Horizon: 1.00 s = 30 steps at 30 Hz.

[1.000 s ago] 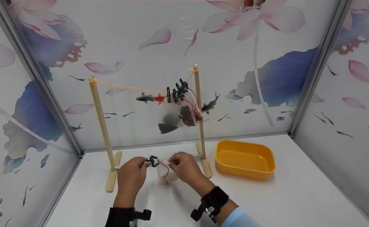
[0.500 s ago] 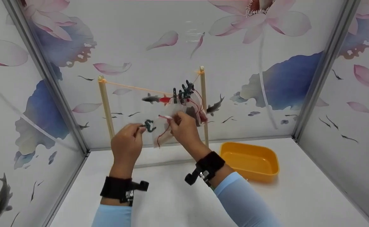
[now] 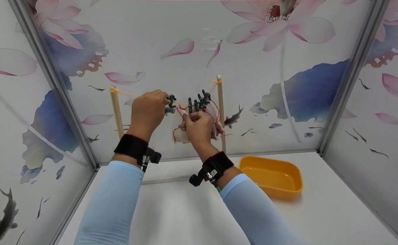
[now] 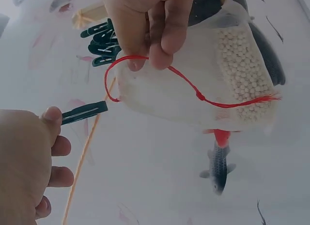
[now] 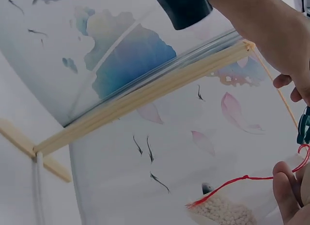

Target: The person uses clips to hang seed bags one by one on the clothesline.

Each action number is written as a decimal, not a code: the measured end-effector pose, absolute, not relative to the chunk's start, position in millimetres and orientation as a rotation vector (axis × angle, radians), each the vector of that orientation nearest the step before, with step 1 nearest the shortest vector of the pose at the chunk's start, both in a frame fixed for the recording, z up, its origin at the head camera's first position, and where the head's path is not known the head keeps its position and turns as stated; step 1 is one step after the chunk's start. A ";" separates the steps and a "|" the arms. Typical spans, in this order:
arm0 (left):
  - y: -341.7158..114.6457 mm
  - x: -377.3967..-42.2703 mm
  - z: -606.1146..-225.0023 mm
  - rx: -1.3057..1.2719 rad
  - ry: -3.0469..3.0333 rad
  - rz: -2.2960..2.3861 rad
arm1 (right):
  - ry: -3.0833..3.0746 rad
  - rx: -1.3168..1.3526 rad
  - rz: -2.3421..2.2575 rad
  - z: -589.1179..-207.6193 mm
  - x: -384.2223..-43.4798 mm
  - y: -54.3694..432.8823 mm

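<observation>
My left hand point(image 3: 149, 110) pinches a dark green clothespin point(image 4: 85, 112) between thumb and fingers, level with the orange string point(image 4: 87, 142). My right hand point(image 3: 199, 129) holds a small translucent drawstring pouch point(image 4: 167, 101) by its upper part, close below the string. White beads point(image 4: 242, 60) fill one end of the pouch, and its red drawstring point(image 4: 199, 95) trails loose across it. In the left wrist view the clothespin's tip points at the pouch's top corner, just apart from it. Beside my right hand, several green clothespins point(image 3: 204, 98) sit on the string with bags point(image 3: 215, 114) hanging below.
The string runs between a left wooden post point(image 3: 116, 112) and a right wooden post point(image 3: 221, 119). On the white table point(image 3: 185, 211) a yellow plastic basin point(image 3: 283, 194) stands at the right. Printed panels point(image 3: 171, 27) enclose the back and sides.
Both hands have risen from near the table up to the string, carrying the clothespin and the pouch. The left hand has gone up beside the string; the pouch now overlaps the hanging bags.
</observation>
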<state>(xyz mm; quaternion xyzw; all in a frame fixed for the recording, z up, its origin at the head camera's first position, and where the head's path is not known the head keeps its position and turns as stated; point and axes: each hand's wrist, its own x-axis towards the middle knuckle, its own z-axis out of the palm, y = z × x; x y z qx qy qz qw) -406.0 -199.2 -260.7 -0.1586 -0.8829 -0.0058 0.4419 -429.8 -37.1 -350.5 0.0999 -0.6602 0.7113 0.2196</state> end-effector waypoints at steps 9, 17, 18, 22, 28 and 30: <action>-182.2 -421.7 -241.6 -0.455 -2.379 0.046 | -1.600 0.193 2.160 -351.9 -434.6 -41.3; -175.6 -423.8 -249.3 -0.523 -2.468 0.007 | -1.601 0.228 2.175 -355.5 -437.4 -33.1; -175.8 -423.4 -250.1 -0.520 -2.497 0.001 | -1.616 0.232 2.172 -356.4 -437.7 -31.3; -177.5 -419.4 -252.7 -0.487 -2.635 -0.057 | -1.683 0.252 2.137 -359.3 -437.7 -23.6; -187.0 -406.2 -272.3 -0.479 -2.535 -0.178 | -1.842 0.347 1.988 -368.7 -431.2 -11.6; -190.9 -399.2 -286.6 -0.462 -2.422 -0.174 | -1.900 0.410 1.924 -376.0 -424.0 -4.7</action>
